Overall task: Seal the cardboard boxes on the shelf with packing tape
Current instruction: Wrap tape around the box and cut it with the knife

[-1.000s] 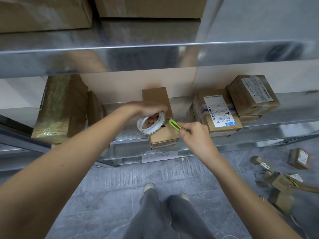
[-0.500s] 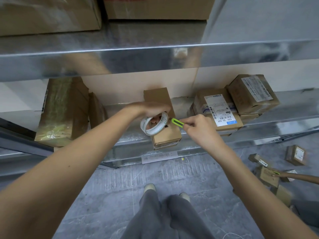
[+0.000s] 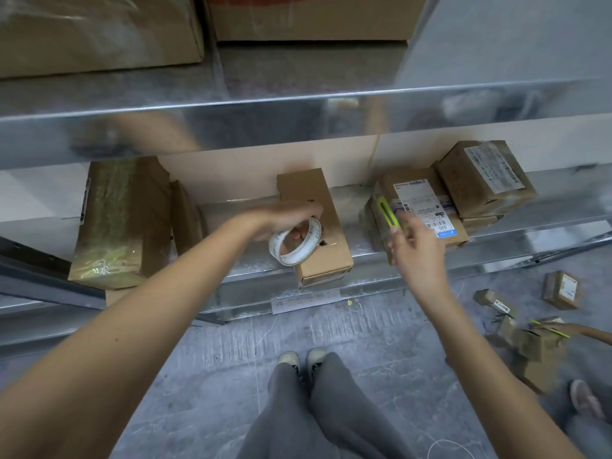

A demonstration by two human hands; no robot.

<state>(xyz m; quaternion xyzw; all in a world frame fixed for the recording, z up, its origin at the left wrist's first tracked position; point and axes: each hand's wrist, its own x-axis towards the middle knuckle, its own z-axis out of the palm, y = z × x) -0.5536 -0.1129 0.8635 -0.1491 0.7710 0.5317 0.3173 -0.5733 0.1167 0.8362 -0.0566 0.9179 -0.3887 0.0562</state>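
Near the shelf's (image 3: 331, 286) front edge, the left hand (image 3: 284, 217) grips a roll of packing tape (image 3: 294, 241) against the narrow cardboard box (image 3: 314, 226) lying in the middle. To the right, the right hand (image 3: 419, 250) holds a green cutter (image 3: 388, 214) upright, in front of the labelled boxes (image 3: 427, 210) stacked farther back.

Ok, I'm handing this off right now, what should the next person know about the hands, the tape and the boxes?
Left hand: grips the tape roll over the long cardboard box at the middle of the shelf.
Right hand: holds the green utility knife, raised in front of the labelled parcels to the right.
Done: clear tape seems to lie along the long box's top; hard to confirm.
Left: check that seal, then tape the other shelf boxes. More small boxes lie on the floor, right.
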